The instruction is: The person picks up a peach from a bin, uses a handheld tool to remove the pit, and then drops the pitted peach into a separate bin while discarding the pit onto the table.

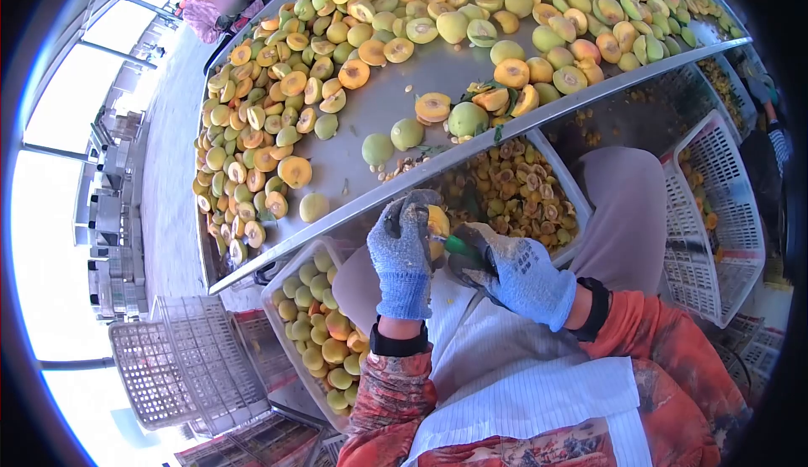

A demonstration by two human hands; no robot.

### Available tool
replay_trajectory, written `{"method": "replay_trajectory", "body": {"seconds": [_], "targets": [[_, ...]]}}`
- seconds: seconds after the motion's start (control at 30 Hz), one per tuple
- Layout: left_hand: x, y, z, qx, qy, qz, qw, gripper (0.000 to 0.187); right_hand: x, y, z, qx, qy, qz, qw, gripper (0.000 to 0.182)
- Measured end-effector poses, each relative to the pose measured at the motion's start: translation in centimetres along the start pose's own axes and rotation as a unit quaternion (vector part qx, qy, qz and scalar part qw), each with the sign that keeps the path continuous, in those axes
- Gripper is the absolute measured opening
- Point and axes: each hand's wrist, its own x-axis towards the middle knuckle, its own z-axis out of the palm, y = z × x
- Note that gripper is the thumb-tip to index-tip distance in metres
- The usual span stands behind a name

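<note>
surface: long tilted stainless-steel sorting table (396, 101) | 12 to 3 o'clock: dense heap of whole green-yellow round fruits (539, 13) | 9 o'clock: orange-fleshed halved fruits (261, 122) along the rim | centre: bare metal, scattered brown pits (404, 164), green leaf scraps (484, 88)

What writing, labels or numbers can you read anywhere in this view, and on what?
Back of the right glove: small dark print, too blurred to read.
Printed cloth at the bottom of the apron: dark pattern or marks, not readable as words.
Left glove, fruit, metal table, crates: no text visible.
</note>
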Motion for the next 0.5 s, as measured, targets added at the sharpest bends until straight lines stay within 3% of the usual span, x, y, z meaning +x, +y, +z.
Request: {"method": "replay_trajectory", "body": {"seconds": [0.07,0.17,0.27,0.3,0.33,0.4,0.47,0.5], "targets": [[0.1,0.2,0.5,-0.003,-0.006,-0.005,1.000,0.022,0.0,0.1,-0.6,0.210,-0.075,0.128,0.966,0.037],[-0.1,-0.2,0.6,0.007,-0.011,0.003,1.000,0.019,0.5,-0.4,-1.7,0.494,-0.175,0.299,0.797,0.039],[-0.3,0.5,1.0,0.044,-0.013,0.057,0.997,0.018,0.6,-1.5,-3.2,0.456,-0.226,0.285,0.813,0.037],[-0.4,0.9,1.1,0.071,-0.014,0.100,0.992,0.018,0.4,-0.8,-3.7,0.526,-0.252,0.263,0.769,0.038],[-0.3,1.0,1.3,0.067,-0.009,0.102,0.992,0.018,0.5,-1.0,-3.6,0.521,-0.255,0.263,0.771,0.038],[-0.3,1.2,1.6,0.031,-0.027,0.076,0.996,0.018,0.2,-1.6,-3.5,0.561,-0.195,0.227,0.772,0.035],[0.2,1.2,1.4,0.017,-0.042,0.094,0.995,0.019,0.2,-0.4,-3.3,0.568,-0.211,0.192,0.772,0.037],[0.5,1.6,1.3,-0.076,-0.074,-0.002,0.994,0.021,0.1,0.3,-3.4,0.578,-0.227,0.158,0.768,0.039]]}}
